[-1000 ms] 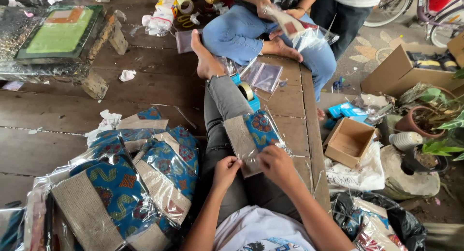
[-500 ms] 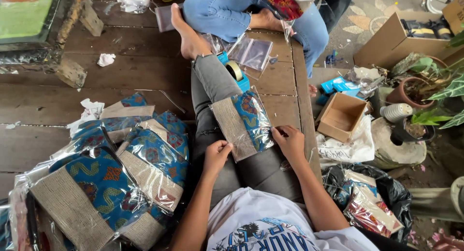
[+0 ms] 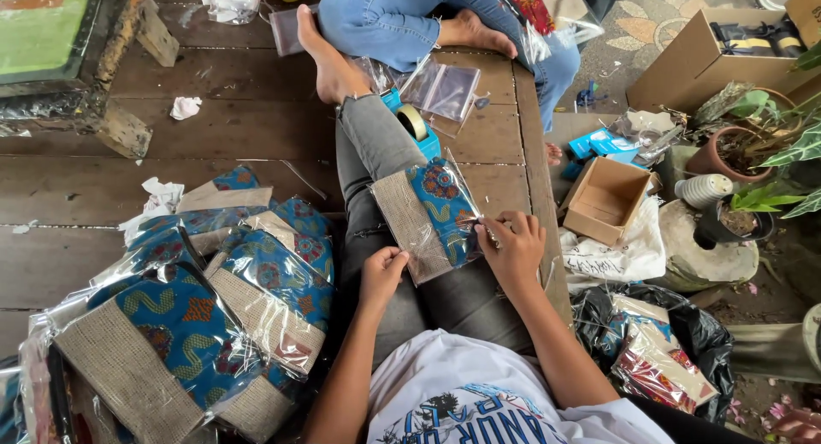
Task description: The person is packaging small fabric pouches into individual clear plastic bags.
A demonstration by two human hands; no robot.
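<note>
Head view: pouch being bagged on lap

Wrapped pouch (image 3: 428, 217) lies on the person's thigh, burlap half left, blue print right. Right hand (image 3: 511, 249) fingers pinch the plastic edge at its right side. Left hand (image 3: 382, 271) fingers curled at the lower corner, probably gripping the wrap. Pile of pouches (image 3: 197, 316) just left; tape roll (image 3: 413, 121) beyond the knee.

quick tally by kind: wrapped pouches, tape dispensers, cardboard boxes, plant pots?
Wrapped pouches: 1 on the lap, held by left hand and right hand; about 5 in the pile, overlapping, so not exact
Tape dispenser: 1
Cardboard boxes: 2
Plant pots: 2
Total: about 11
</note>
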